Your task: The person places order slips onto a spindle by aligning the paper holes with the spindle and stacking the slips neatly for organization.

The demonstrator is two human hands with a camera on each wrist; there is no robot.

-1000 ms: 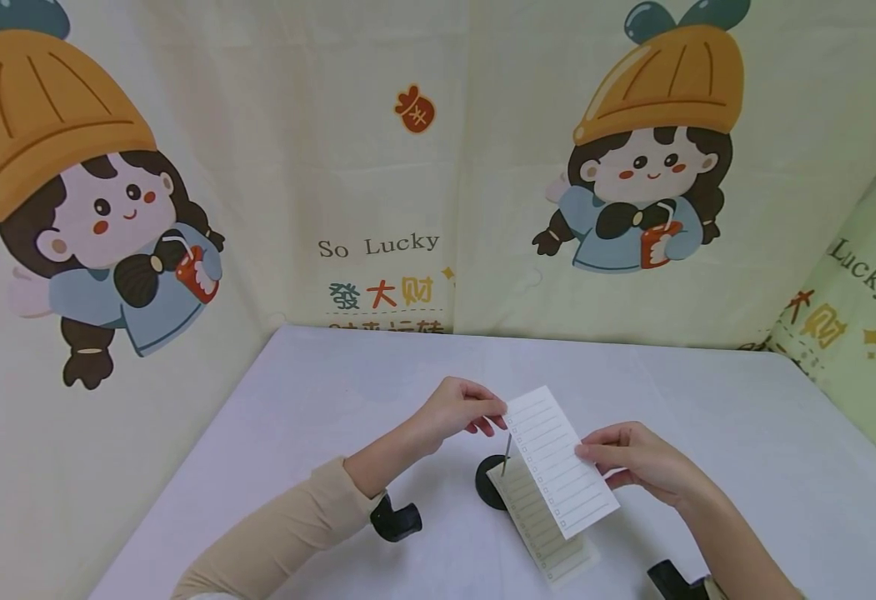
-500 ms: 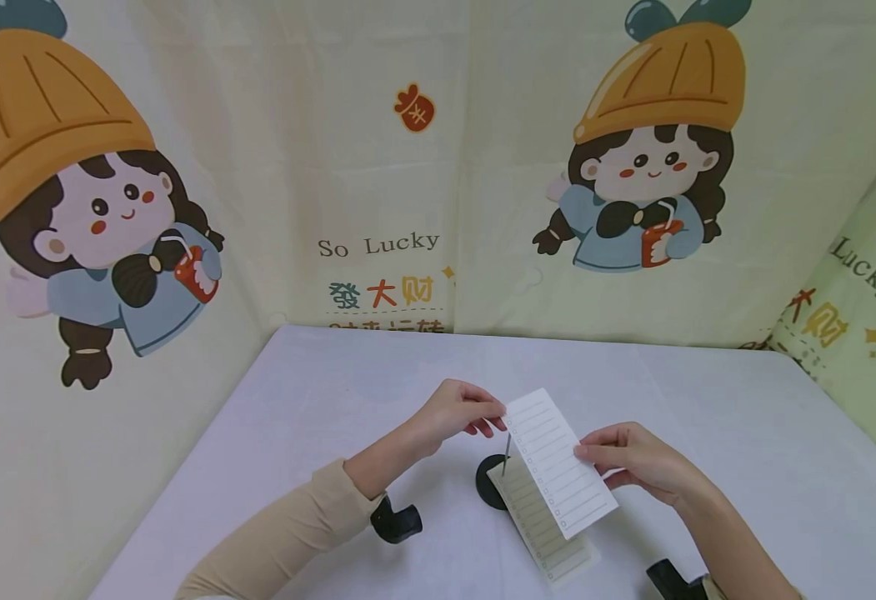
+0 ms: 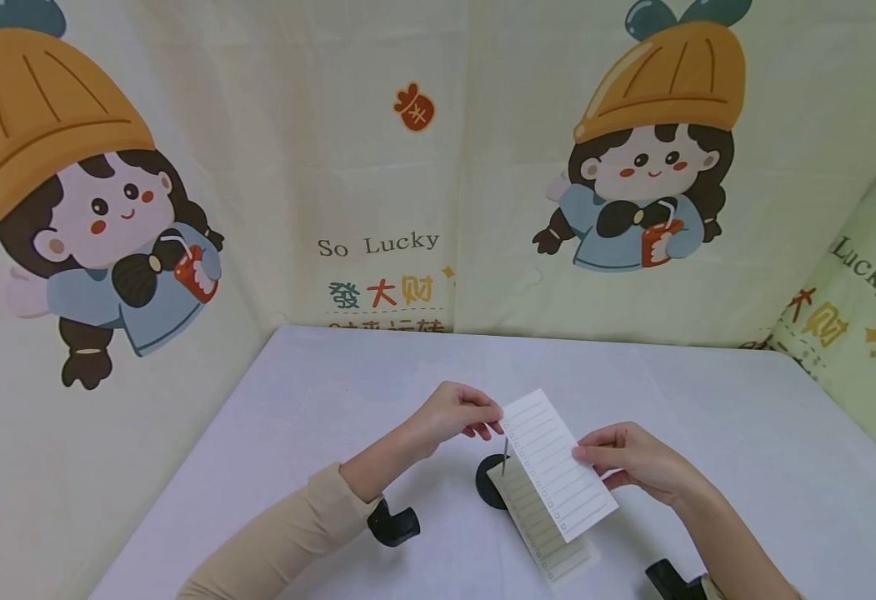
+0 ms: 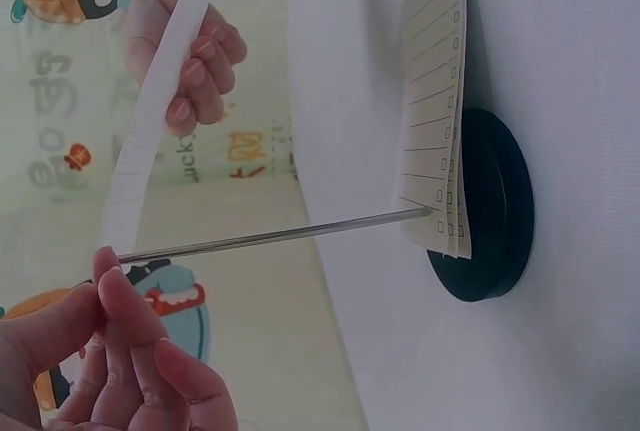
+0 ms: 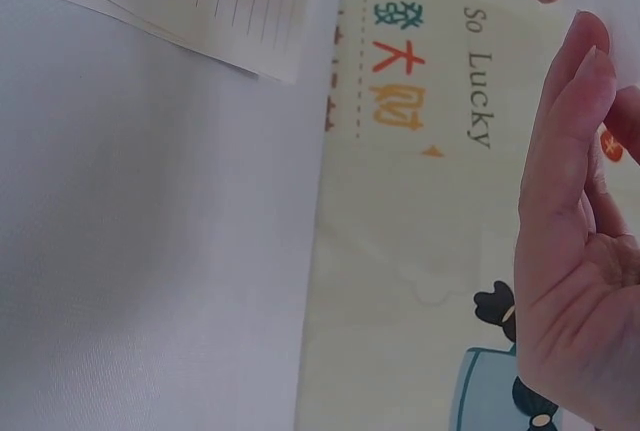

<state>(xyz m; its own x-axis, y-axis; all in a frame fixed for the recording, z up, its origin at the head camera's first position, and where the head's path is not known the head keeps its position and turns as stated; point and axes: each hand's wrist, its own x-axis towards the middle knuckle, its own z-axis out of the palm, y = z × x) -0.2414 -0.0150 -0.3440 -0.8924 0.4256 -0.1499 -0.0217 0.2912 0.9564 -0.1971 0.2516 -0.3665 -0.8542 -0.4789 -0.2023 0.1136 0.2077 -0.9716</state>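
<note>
A lined paper sheet [image 3: 553, 467] with small checkboxes is held in the air above a paper spike. At its upper left corner my left hand [image 3: 448, 417] pinches it between thumb and fingertips. The right edge is pinched by my right hand [image 3: 636, 458]. The metal rod [image 4: 270, 238] rises from a round black base [image 4: 510, 211], and its tip meets the sheet close to my left fingertips. Whether the tip has pierced this sheet cannot be told. Several similar lined sheets [image 4: 432, 101] lie low on the rod, pierced near one end, over the base.
A white cloth covers the table [image 3: 362, 375]. Behind it hangs a cream curtain [image 3: 377, 167] printed with cartoon figures and lettering. Black wrist mounts [image 3: 395, 523] sit on both forearms, close above the table.
My left hand has shifted slightly left and down, and the sheet's upper corner has dropped a little with it. The right hand and the stacked sheets are nearly still.
</note>
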